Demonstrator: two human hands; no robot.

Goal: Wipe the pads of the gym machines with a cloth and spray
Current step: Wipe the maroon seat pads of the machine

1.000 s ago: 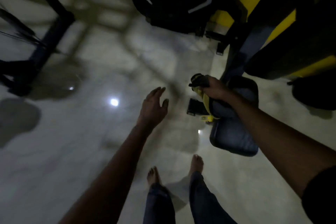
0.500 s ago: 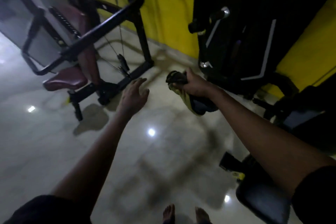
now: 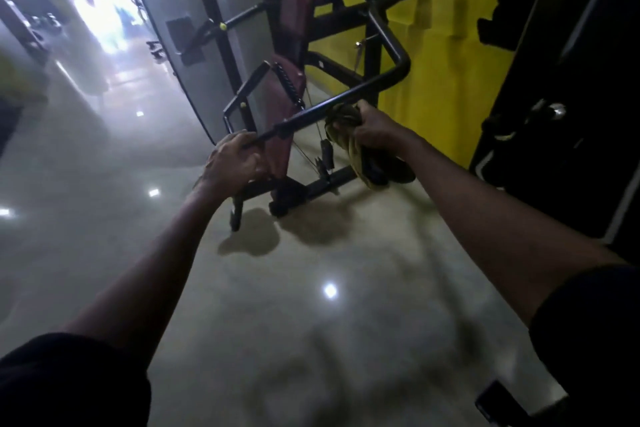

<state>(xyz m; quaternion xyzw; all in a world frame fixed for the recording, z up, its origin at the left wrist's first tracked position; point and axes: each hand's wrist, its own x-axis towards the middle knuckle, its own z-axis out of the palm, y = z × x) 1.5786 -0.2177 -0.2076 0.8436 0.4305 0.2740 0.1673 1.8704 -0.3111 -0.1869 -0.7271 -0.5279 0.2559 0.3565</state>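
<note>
Fingers (image 3: 240, 144) of the left hand (image 3: 232, 163) are curled tight round the low end of a black bar (image 3: 346, 100) on the gym machine (image 3: 375, 55). The right hand (image 3: 377, 130) has its fingers closed on a bunched-up cloth (image 3: 348, 144), yellow-green and dark, held up just beside the same bar. A long bit of the cloth hangs down under the hand. There is a dark lump low in the cloth too, but I cannot tell if it is the spray bottle.

The things to wipe are the dark red pads. The long back pad (image 3: 278, 159) stands right behind the left hand, and a small top pad (image 3: 294, 9) sits higher up, near the yellow wall (image 3: 433, 87). The shiny floor (image 3: 277, 305) is under it all.

I think the cloth is soft, light and floppy, so it will fold and slip about. It is best kept bunched in the palm, with a flat part pressed on the pad. The pads look smooth and a bit squashy – they should give a little under a push, and may get slippery when wet. They are fixed on, so they will not move. The machine looks big, hard and heavy, and the bar seems a good place to hold on while the other hand rubs – no need to lift anything
</note>
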